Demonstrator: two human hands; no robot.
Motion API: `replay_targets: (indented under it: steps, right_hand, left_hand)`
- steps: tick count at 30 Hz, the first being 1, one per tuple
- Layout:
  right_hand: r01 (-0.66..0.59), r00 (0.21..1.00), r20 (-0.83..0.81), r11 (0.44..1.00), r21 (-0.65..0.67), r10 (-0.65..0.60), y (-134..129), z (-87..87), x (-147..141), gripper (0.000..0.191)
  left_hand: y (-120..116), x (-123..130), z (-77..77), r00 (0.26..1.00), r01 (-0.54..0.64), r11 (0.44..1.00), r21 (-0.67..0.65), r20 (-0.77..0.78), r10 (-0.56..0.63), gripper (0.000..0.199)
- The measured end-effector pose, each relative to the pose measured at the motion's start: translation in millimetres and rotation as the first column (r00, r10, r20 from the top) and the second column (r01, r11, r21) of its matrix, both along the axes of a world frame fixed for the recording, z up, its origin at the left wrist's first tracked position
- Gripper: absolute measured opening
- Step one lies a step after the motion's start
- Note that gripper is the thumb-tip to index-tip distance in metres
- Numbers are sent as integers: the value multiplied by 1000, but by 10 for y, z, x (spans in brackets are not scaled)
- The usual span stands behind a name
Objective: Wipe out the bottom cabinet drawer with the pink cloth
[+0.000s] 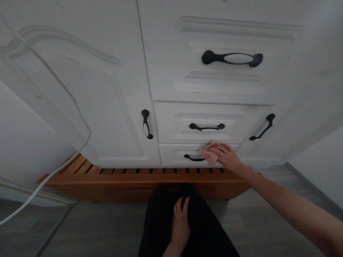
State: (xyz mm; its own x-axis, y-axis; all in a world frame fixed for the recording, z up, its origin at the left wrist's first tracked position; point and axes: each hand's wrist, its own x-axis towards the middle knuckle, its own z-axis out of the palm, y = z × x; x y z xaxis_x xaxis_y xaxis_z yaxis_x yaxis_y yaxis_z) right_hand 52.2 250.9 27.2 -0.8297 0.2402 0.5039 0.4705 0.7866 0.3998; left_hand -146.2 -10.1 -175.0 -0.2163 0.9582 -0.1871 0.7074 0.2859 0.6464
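A pale pink cloth with a reddish pattern (209, 156) is bunched in my right hand (226, 156). It lies against the white bottom drawer (173, 153), over the right end of that drawer's dark handle (191, 158). My right arm reaches in from the lower right. On the dark trousers over my legs rests my left hand (180, 223), its fingers stretched and slightly apart, holding nothing. Just above the cloth is the middle drawer (167, 125) with a black handle (206, 127).
Higher up is a larger drawer handle (232, 59). Cabinet doors with upright handles (146, 124) flank the drawers. A slatted wooden bench (120, 178) stands between the cabinet and my legs. A white cable (68, 93) hangs across the left side.
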Motion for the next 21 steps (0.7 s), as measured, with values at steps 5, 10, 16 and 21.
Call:
replay_targets:
  steps: [5,10,16,21]
  right_hand:
    - [268,949,-158,962,-57,-274,11,-235,644,38]
    - [375,911,-80,894,-247,-404,-173,-921,586,43]
    - [332,931,13,830,-448,-365,-512,-1351,497,25]
    - [284,828,-381,893,-350,-412,-497,-599,138,18]
  left_hand:
    - [20,66,12,998,26,1000,-12,-55,-27,94]
    - [28,89,67,997,35,999,-24,-69,-37,91]
    - [-17,80,111,999,-9,999,-33,-39,7,94]
    - [-2,86,84,999,-15,999,-45,-35,14,99]
